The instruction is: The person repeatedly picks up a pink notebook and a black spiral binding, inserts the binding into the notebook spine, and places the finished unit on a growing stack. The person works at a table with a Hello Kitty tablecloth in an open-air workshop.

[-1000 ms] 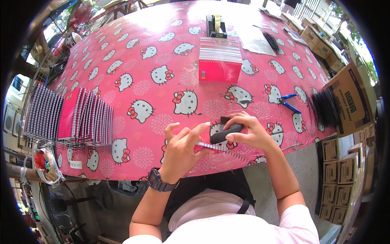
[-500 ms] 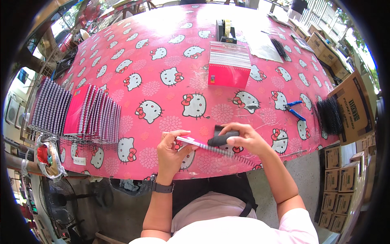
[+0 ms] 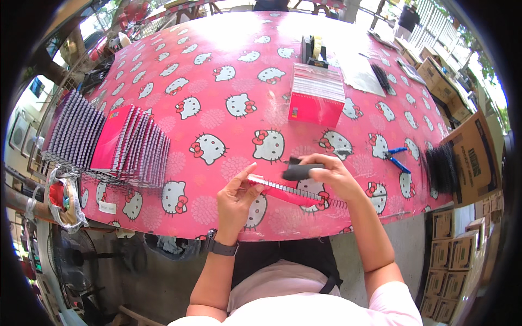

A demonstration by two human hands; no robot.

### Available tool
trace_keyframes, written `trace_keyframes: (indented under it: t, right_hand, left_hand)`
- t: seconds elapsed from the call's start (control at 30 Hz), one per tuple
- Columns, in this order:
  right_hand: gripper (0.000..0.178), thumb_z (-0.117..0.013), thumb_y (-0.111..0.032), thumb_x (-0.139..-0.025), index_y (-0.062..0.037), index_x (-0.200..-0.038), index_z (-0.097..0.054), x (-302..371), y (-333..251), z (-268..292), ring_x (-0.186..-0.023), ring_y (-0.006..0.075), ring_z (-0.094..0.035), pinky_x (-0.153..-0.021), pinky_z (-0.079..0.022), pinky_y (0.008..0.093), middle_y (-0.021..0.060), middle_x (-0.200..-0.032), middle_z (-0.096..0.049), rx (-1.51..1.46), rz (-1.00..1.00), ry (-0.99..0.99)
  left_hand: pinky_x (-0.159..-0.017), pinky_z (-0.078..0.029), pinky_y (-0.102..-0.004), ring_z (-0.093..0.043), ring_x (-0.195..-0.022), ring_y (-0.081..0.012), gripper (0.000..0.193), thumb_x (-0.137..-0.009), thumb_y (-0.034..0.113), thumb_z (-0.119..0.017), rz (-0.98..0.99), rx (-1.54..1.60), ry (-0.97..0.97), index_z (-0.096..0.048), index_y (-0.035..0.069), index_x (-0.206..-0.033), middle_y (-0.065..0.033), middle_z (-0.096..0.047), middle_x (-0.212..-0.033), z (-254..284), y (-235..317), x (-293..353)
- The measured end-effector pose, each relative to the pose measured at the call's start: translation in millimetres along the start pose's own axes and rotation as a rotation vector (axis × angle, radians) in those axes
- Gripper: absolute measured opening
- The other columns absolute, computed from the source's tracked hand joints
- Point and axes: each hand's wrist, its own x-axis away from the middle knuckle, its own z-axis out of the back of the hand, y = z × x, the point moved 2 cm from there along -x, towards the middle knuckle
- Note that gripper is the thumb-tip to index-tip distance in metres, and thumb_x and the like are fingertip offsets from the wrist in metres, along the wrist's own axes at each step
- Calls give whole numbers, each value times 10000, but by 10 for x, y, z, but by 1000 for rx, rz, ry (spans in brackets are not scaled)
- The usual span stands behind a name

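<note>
My left hand [image 3: 234,202] pinches one end of a small pink-covered notebook [image 3: 280,191] between thumb and fingers, above the near edge of the table. A dark wire coil runs along the notebook's upper edge, and its loose end [image 3: 339,204] sticks out at the right, below my right wrist. My right hand [image 3: 333,175] is closed around a soft-looking black piece [image 3: 296,171], perhaps foam or rubber. That piece is just above the coiled edge; whether it touches the wire I cannot tell.
Stacked spiral notebooks [image 3: 130,144] stand at the left. A block of pink notebooks [image 3: 316,108] sits ahead, before a tape dispenser [image 3: 314,51]. Blue-handled pliers [image 3: 399,160] lie at the right, near black wire coils [image 3: 440,168] in a carton [image 3: 473,157]. A patterned pink cover [image 3: 217,119] spans the table.
The notebook has tilted, showing more pink cover, and less coil sticks out past its right end. My right hand, still holding the black piece, has lifted slightly. The whole view has shifted a little.
</note>
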Motion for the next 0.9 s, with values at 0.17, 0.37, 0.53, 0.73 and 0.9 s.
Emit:
trace_keyframes:
  t: [0.17, 0.37, 0.53, 0.73, 0.9]
  right_hand:
    - [470, -696, -418, -826, -20, -1067, -630, -63, 66, 27, -761, 58, -511, -664, -401, 220, 0, -892, -572, 125, -25, -1]
    - [432, -746, -344, -806, -45, -1092, -622, -83, 133, -107, -868, 125, -559, -736, -448, 277, 51, -971, -597, 59, -152, -34]
    - [532, -797, -349, -724, -72, -1145, -626, 74, 35, 290, -1255, 397, -424, -1026, -365, 495, 248, -1360, -464, 1151, 232, 399]
    - [382, -759, -193, -765, -45, -1094, -632, 305, -425, -91, -1079, 300, -560, -855, -496, 390, 160, -1174, -607, 848, 380, 316]
    - [337, -714, -72, -762, -39, -1085, -625, 343, -434, -348, -912, 291, -589, -747, -504, 384, 117, -964, -639, 823, 317, 248]
  left_hand:
    - [-772, -533, -245, -629, -862, -100, 353, -866, 11, -670, 46, 38, 20, -622, 1, -1215, -87, -687, -1010, 3, -28, -27]
    - [-778, -545, -247, -624, -882, -98, 316, -876, 55, -675, 36, 65, 21, -646, 24, -1190, -56, -681, -959, 22, -69, -34]
    - [-695, -532, -220, -612, -819, -70, 260, -888, 70, -668, 58, 39, -25, -674, 31, -1145, -27, -673, -861, 50, -52, -81]
    - [-616, -506, -196, -603, -730, -49, 195, -872, 49, -683, 9, -1, -200, -696, 4, -1061, -32, -687, -823, -140, 197, -76]
    - [-591, -500, -184, -610, -711, -52, 184, -847, 13, -700, 27, -14, -253, -695, -8, -1029, -47, -696, -846, -352, 373, -16]
